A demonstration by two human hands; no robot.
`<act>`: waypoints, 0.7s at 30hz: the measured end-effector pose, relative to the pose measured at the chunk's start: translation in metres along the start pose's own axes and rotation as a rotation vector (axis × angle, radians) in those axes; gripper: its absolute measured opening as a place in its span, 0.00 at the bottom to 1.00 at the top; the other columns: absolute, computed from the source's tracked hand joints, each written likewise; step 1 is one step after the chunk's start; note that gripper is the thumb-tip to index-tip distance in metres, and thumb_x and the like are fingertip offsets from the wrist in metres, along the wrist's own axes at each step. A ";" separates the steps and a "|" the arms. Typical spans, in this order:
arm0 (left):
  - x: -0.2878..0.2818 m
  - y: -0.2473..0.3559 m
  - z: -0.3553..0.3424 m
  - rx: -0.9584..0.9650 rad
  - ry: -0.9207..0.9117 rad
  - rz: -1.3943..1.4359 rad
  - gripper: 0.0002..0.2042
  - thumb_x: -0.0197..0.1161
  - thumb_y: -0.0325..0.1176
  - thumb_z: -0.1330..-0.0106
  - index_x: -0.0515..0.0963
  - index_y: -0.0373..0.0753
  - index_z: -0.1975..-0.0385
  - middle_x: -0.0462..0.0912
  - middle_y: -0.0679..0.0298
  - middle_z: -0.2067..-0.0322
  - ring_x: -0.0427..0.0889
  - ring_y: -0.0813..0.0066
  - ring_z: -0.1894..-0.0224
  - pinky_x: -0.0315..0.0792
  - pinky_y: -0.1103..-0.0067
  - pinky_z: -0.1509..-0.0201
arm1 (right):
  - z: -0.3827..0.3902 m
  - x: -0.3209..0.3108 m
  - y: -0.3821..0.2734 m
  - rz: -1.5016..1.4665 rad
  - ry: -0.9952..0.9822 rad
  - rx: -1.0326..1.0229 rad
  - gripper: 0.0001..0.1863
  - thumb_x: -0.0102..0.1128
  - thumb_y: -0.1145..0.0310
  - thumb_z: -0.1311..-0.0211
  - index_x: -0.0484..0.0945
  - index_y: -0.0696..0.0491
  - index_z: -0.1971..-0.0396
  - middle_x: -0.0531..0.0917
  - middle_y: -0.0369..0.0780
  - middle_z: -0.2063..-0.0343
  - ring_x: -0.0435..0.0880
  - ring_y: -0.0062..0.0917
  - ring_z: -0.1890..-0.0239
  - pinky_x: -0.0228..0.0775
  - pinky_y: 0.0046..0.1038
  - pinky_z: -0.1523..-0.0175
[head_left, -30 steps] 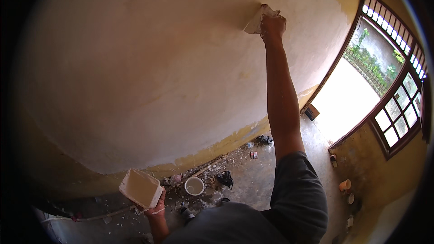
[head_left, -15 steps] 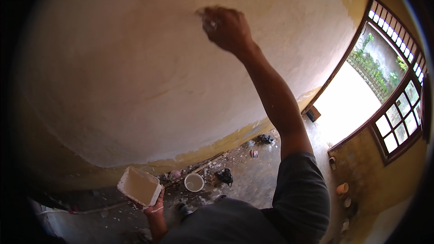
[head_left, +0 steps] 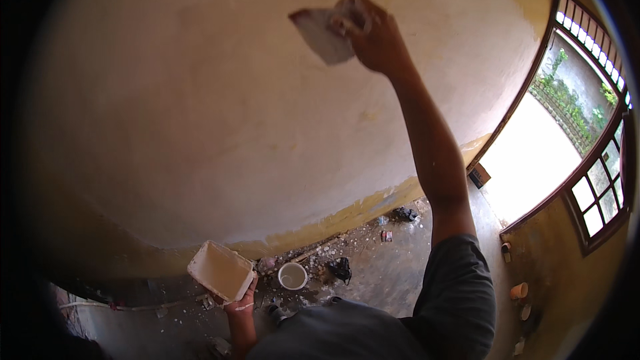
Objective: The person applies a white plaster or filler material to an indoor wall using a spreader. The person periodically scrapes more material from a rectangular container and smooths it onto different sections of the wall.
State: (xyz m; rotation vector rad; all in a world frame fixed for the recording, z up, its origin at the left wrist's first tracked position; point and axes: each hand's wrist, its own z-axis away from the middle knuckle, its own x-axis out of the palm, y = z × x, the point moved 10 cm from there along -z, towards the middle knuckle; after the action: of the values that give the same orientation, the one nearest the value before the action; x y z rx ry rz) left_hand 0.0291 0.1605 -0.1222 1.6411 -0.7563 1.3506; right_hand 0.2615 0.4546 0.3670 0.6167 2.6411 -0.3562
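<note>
High on the wall (head_left: 220,113), which is coated in pale filler, my right hand (head_left: 373,33) is closed around a flat, plaster-smeared putty knife (head_left: 327,35). Its wide blade points left, at or just off the wall; the exact contact cannot be told. Low on the left, my left hand (head_left: 241,301) grips the side and underside of a rectangular whitish tub (head_left: 248,285). Pale residue coats the tub's inside, and its opening faces up and toward me. White smears show on my left wrist.
Below stands a white bucket (head_left: 293,276), with a black plastic bag (head_left: 340,269) right of it. Debris litters the floor along the wall's foot. An open doorway (head_left: 533,153) and a paned window (head_left: 600,187) lie right, with a small carton (head_left: 479,175) by the frame.
My right hand has shifted a little right and turned, so the putty knife's blade now shows broadly. The tub remains in my left hand, and the whole view has shifted slightly.
</note>
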 end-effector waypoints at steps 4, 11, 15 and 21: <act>-0.015 -0.038 0.008 -0.006 0.088 0.074 0.37 0.54 0.66 0.41 0.62 0.51 0.36 0.70 0.59 0.40 0.69 0.47 0.39 0.71 0.43 0.47 | -0.131 -0.061 -0.049 0.246 0.249 -0.311 0.22 0.55 0.71 0.47 0.74 0.56 0.49 0.82 0.56 0.64 0.82 0.46 0.57 0.74 0.44 0.52; -0.010 -0.075 0.038 0.063 0.160 0.121 0.38 0.52 0.68 0.42 0.64 0.49 0.37 0.70 0.58 0.40 0.69 0.47 0.39 0.66 0.42 0.42 | -0.136 -0.007 -0.067 0.497 0.188 -0.662 0.13 0.52 0.74 0.46 0.81 0.50 0.61 0.83 0.49 0.70 0.83 0.45 0.66 0.76 0.45 0.61; 0.005 -0.080 0.048 0.054 0.194 0.143 0.36 0.51 0.68 0.40 0.64 0.50 0.37 0.71 0.59 0.40 0.71 0.47 0.40 0.67 0.42 0.44 | -0.105 0.010 -0.063 0.517 0.006 -0.499 0.09 0.54 0.73 0.46 0.82 0.51 0.66 0.83 0.47 0.72 0.83 0.44 0.67 0.76 0.44 0.61; 0.004 -0.080 0.052 0.051 0.231 0.132 0.36 0.50 0.67 0.40 0.63 0.53 0.36 0.71 0.59 0.41 0.73 0.47 0.43 0.70 0.41 0.47 | -0.044 0.046 -0.039 0.522 -0.123 -0.575 0.09 0.59 0.65 0.41 0.81 0.46 0.60 0.84 0.40 0.73 0.83 0.36 0.69 0.76 0.39 0.68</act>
State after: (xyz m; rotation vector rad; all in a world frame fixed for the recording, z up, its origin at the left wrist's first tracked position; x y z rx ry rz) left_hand 0.1226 0.1508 -0.1402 1.4617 -0.7071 1.6332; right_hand 0.1913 0.4522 0.3921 0.9912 2.1922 0.4821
